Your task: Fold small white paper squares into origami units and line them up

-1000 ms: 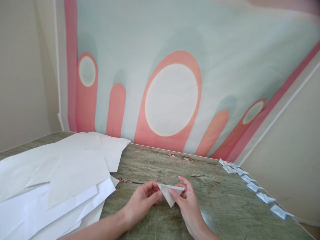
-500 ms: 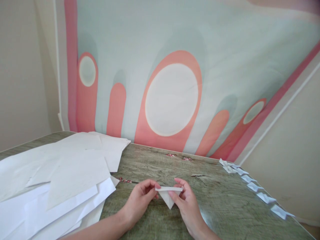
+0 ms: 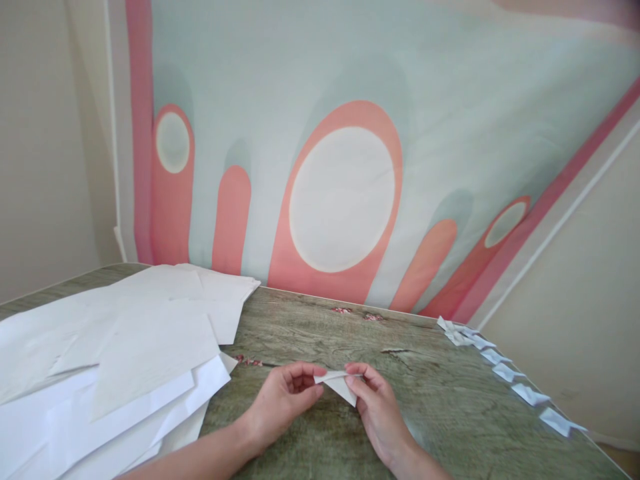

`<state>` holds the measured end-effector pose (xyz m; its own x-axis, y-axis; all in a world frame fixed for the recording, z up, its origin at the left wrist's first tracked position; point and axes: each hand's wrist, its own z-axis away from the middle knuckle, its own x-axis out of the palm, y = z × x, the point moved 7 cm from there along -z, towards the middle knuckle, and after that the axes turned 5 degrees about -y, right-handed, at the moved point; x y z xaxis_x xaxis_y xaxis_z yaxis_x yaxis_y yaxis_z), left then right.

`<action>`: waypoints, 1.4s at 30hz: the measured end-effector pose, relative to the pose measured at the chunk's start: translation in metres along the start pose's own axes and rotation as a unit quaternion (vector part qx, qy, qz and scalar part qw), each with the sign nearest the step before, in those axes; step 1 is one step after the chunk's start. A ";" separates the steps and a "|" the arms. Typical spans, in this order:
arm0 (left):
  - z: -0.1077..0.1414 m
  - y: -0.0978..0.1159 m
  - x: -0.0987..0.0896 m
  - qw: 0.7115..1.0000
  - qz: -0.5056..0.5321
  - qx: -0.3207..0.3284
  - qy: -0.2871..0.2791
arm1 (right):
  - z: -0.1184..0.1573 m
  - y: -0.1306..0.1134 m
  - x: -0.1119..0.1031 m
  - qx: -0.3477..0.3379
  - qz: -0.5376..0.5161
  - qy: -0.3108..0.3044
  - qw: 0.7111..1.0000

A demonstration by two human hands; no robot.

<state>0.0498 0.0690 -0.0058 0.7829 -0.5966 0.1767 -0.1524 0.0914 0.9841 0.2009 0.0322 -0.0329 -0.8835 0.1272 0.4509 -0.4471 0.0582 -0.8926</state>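
Note:
A small piece of folded white paper [image 3: 341, 388] is held between both hands over the front middle of the table. It has a narrow strip along its top and a triangular point hanging down to the right. My left hand [image 3: 284, 403] pinches its left corner, thumb below and fingers above. With thumb and forefinger, my right hand [image 3: 377, 407] grips the right end and covers part of it.
Loose white sheets [image 3: 155, 347] lie in an overlapping pile on the left of the wood-patterned table [image 3: 300, 327]. Several small folded paper pieces [image 3: 530, 395] line the right edge. A patterned wall covering [image 3: 345, 200] rises behind the table.
The folded paper has turned, its point swinging from straight down to the lower right. My right fingers have closed further over its right end.

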 end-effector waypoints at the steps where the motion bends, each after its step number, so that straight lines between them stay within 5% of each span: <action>1: 0.000 0.001 -0.001 1.000 -0.005 -0.002 0.004 | 0.000 -0.001 0.001 0.002 -0.008 -0.003 1.000; 14: -0.002 -0.003 -0.017 0.995 0.068 -0.020 0.072 | -0.003 -0.008 0.008 -0.013 -0.029 -0.063 0.998; 28: -0.011 0.023 -0.023 0.974 -0.212 0.080 0.003 | -0.004 -0.009 0.007 -0.004 -0.048 -0.062 0.997; 42: -0.014 0.021 -0.038 0.974 -0.207 0.052 0.081 | -0.003 -0.006 0.012 0.014 -0.085 -0.076 0.993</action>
<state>0.0250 0.1044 0.0090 0.8738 -0.4308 -0.2257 0.1427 -0.2167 0.9658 0.1936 0.0361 -0.0222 -0.8043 -0.0326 0.5933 -0.5942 0.0383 -0.8034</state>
